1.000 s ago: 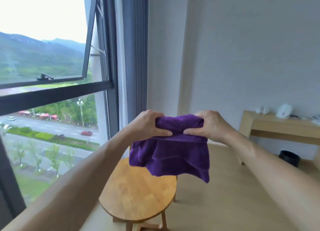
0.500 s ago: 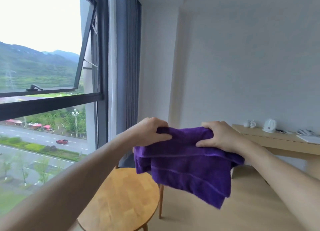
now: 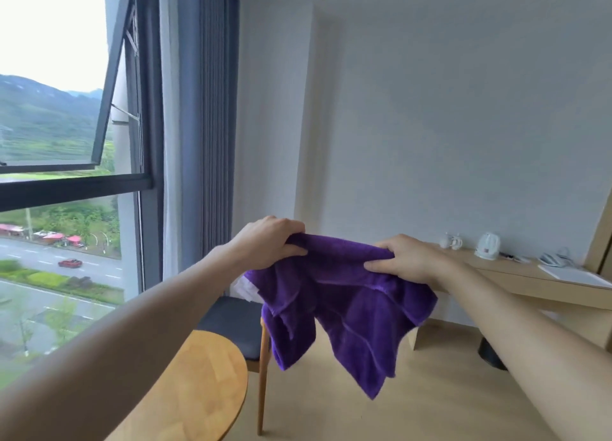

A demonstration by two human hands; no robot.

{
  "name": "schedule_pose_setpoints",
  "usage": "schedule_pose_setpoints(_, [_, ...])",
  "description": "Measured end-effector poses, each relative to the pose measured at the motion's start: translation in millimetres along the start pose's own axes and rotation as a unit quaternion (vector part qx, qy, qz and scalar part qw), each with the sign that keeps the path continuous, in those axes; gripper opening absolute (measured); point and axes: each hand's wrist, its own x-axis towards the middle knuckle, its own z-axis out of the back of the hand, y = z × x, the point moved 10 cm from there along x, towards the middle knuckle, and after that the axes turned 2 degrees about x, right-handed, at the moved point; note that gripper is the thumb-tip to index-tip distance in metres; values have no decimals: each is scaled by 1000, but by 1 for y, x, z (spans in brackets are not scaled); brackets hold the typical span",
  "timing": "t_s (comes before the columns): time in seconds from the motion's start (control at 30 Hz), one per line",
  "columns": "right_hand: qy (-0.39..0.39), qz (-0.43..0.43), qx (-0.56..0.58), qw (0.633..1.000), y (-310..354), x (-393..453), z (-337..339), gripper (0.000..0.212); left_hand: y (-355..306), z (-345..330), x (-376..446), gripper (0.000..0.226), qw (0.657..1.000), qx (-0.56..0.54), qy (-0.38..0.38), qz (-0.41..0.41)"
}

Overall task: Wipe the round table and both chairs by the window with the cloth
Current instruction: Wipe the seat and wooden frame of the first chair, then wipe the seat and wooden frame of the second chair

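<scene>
A: Where is the cloth (image 3: 344,295) right now?

B: In the middle of the frame, held up in the air. The left hand (image 3: 270,242) grips its upper edge at one end and the right hand (image 3: 405,258) grips the other end, fingers curled over the fabric. The rest hangs down in loose purple folds, touching nothing.

A: So which step is this?

B: I'd judge it's preparation: spreading or refolding the cloth before any wiping. The round tabletop (image 3: 195,387) sits at the lower left of the frame, below and to the left of the cloth, and well apart from it.

A: And the chairs?

B: One chair (image 3: 238,324) with a dark seat shows just behind the tabletop, partly hidden by the cloth. A second one I can't see.

A: What does the next move call for?

B: Probably gathering the cloth into one hand as a pad, then lowering it flat onto the wood.

A: Any writing or labels?

B: None I can read. The kettle (image 3: 486,246) on the desk (image 3: 516,275) at right has a small reddish mark, too small to tell.
</scene>
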Motion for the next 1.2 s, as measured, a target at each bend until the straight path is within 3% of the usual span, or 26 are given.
schedule_pose_setpoints(0.27, [-87,-128,189,970,-76,97,-7,22,27,-53,94,24,993,19,7,112])
schedule_pose_setpoints(0.43, [-34,-178,341,922,-104,192,-42,34,46,-103,169,19,975,-94,40,199])
schedule_pose_setpoints(0.5, [16,-156,436,886,-105,233,-54,43,52,-123,199,24,952,-192,52,232])
schedule_pose_setpoints(0.57, [46,-116,501,856,-108,268,-58,51,52,-153,225,21,906,-338,74,244])
schedule_pose_setpoints(0.67, [53,-82,512,853,-130,308,-52,53,54,-190,260,19,830,-497,96,232])
schedule_pose_setpoints(0.73, [57,-81,523,847,-154,333,-52,45,63,-210,277,34,810,-530,98,229])
schedule_pose_setpoints(0.83, [20,-88,514,853,-188,380,-48,30,90,-242,302,42,802,-541,73,244])
schedule_pose_setpoints(0.93, [4,-95,502,859,-205,431,-47,30,134,-279,318,29,772,-545,-14,328])
schedule_pose_setpoints(1.03, [42,-79,519,850,-207,483,-54,32,178,-316,320,12,764,-479,-89,423])
schedule_pose_setpoints(1.07, [66,-79,526,844,-207,500,-57,31,191,-330,320,16,756,-470,-105,443])
schedule_pose_setpoints(1.1, [92,-77,533,837,-205,517,-61,30,202,-347,320,27,728,-493,-114,462])
schedule_pose_setpoints(1.2, [167,-62,567,804,-191,564,-76,24,222,-404,315,57,553,-652,-101,509])
